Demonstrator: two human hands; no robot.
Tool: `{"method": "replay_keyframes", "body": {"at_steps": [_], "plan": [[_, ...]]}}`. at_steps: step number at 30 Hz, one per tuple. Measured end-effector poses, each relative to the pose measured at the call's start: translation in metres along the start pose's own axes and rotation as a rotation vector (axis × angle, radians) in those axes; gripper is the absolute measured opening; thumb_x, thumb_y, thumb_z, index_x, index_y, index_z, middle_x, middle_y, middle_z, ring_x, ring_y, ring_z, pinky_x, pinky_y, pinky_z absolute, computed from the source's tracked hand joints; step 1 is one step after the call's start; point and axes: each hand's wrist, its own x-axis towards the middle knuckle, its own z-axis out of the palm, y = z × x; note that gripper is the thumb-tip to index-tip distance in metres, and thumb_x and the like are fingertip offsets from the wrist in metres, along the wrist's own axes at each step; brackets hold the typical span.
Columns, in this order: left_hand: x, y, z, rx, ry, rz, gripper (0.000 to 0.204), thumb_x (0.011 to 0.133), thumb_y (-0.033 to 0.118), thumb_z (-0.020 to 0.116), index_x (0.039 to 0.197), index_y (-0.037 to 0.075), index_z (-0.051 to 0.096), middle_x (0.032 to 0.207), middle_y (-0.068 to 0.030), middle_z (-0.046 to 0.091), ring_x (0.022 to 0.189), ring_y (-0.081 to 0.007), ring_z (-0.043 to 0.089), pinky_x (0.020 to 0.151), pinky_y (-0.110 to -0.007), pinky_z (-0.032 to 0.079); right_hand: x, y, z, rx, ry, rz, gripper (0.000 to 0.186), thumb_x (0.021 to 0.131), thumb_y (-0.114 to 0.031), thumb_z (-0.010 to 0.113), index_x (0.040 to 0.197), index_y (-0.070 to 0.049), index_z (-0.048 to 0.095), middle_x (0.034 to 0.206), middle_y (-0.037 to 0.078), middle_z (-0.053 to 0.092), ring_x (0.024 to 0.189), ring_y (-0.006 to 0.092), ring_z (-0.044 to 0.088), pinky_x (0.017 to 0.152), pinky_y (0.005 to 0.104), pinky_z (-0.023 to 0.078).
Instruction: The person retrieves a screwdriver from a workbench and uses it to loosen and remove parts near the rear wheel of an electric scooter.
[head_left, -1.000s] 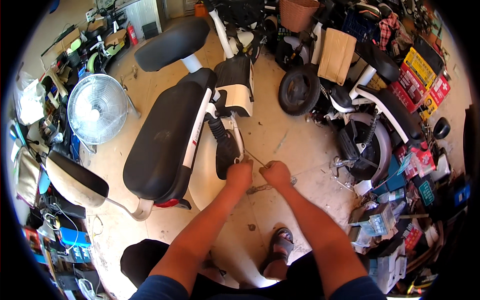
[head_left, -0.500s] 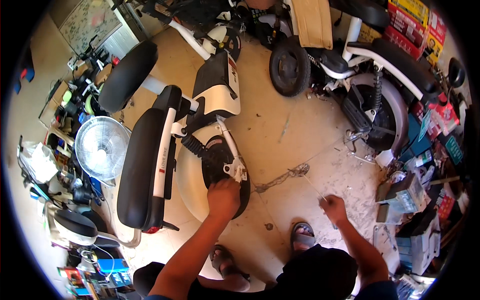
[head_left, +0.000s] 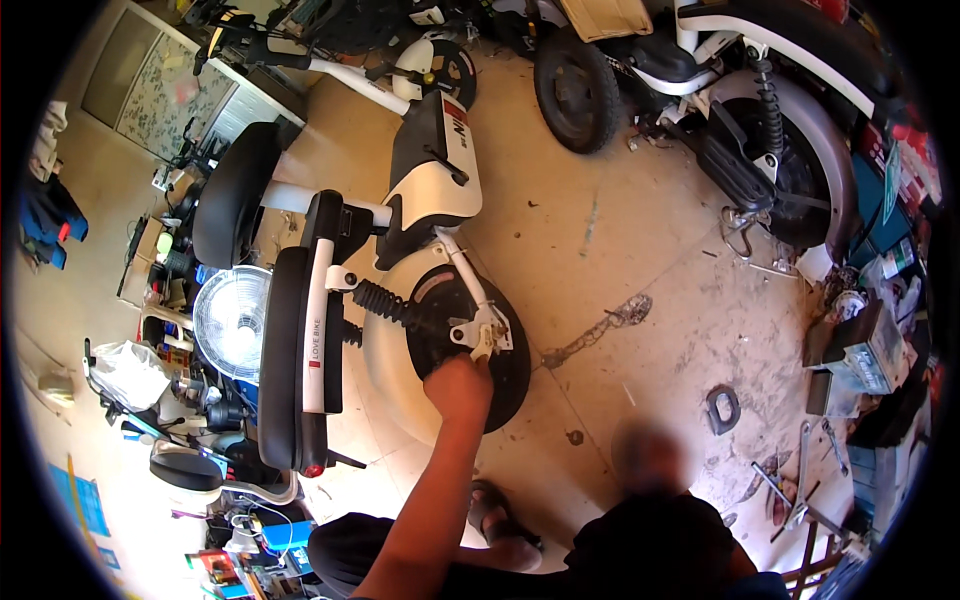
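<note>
A white and black electric bike (head_left: 435, 205) leans over in front of me, its rear wheel (head_left: 510, 390) toward me. At the wheel's hub, just below the white axle bracket (head_left: 485, 333), my left hand (head_left: 460, 388) is closed; its fingertips and whatever they grip are hidden. The black coil shock absorber (head_left: 385, 302) runs from the frame to a point near the hub. My right hand (head_left: 655, 460) is low by my right knee and smeared, so its fingers do not show. A thin pale streak (head_left: 629, 394) shows just beyond it.
To the left stand a metal fan (head_left: 230, 322), a white plastic bag (head_left: 135, 375) and crowded clutter. Another bike (head_left: 735, 165) stands at the far right. An oval dark ring (head_left: 723, 410), wrenches (head_left: 803, 470) and a grey box (head_left: 860, 360) lie to the right.
My right hand, which held a thin rod out over the floor, has moved down toward my knee and blurred. The left hand stays at the hub. The view has shifted, showing more floor tools.
</note>
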Motion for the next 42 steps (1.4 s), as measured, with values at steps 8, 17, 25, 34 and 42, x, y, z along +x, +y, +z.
{"method": "replay_keyframes", "body": {"at_steps": [8, 17, 25, 34, 42], "plan": [[0.014, 0.006, -0.008, 0.006, -0.08, -0.101, 0.04, 0.083, 0.043, 0.076, 0.071, 0.005, 0.076, 0.073, -0.0188, 0.072, 0.069, -0.0393, 0.072, 0.063, -0.048, 0.056, 0.003, -0.09, -0.033, 0.17, -0.122, 0.262, 0.015, 0.087, -0.017, 0.077, 0.094, -0.004, 0.076, 0.074, 0.009, 0.07, 0.064, 0.0179, 0.065, 0.061, 0.0332, 0.052], [0.019, 0.011, -0.015, 0.007, -0.186, -0.144, 0.04, 0.087, 0.043, 0.074, 0.077, 0.005, 0.078, 0.079, -0.0197, 0.074, 0.077, -0.0404, 0.074, 0.068, -0.049, 0.057, 0.017, -0.063, -0.054, -0.178, 0.104, -0.038, 0.012, 0.085, -0.016, 0.073, 0.092, -0.007, 0.077, 0.08, 0.017, 0.071, 0.073, 0.0358, 0.071, 0.066, 0.0417, 0.058], [0.007, 0.009, -0.02, -0.16, -0.116, -0.088, 0.036, 0.084, 0.04, 0.078, 0.079, 0.005, 0.073, 0.074, -0.016, 0.072, 0.074, -0.0399, 0.072, 0.068, -0.048, 0.056, 0.036, 0.013, -0.066, -0.047, 0.162, 0.102, 0.013, 0.094, -0.015, 0.068, 0.097, -0.003, 0.075, 0.079, 0.019, 0.07, 0.069, 0.0377, 0.067, 0.063, 0.0439, 0.053], [0.001, 0.012, -0.029, -0.389, -0.055, 0.023, 0.038, 0.086, 0.03, 0.078, 0.114, 0.006, 0.072, 0.1, -0.0187, 0.077, 0.091, -0.0391, 0.074, 0.082, -0.047, 0.058, 0.025, 0.003, -0.067, -0.039, 0.164, 0.173, 0.026, 0.095, -0.021, 0.067, 0.113, -0.004, 0.075, 0.074, 0.016, 0.068, 0.063, 0.0291, 0.065, 0.062, 0.0417, 0.052], [0.025, 0.009, -0.026, -0.285, -0.218, 0.133, 0.033, 0.088, 0.028, 0.075, 0.111, 0.004, 0.076, 0.088, -0.0227, 0.074, 0.087, -0.0428, 0.072, 0.077, -0.05, 0.057, 0.012, -0.017, -0.049, -0.009, 0.047, 0.196, 0.025, 0.093, -0.014, 0.069, 0.115, -0.004, 0.075, 0.076, 0.014, 0.069, 0.064, 0.0273, 0.066, 0.064, 0.0395, 0.054]]}}
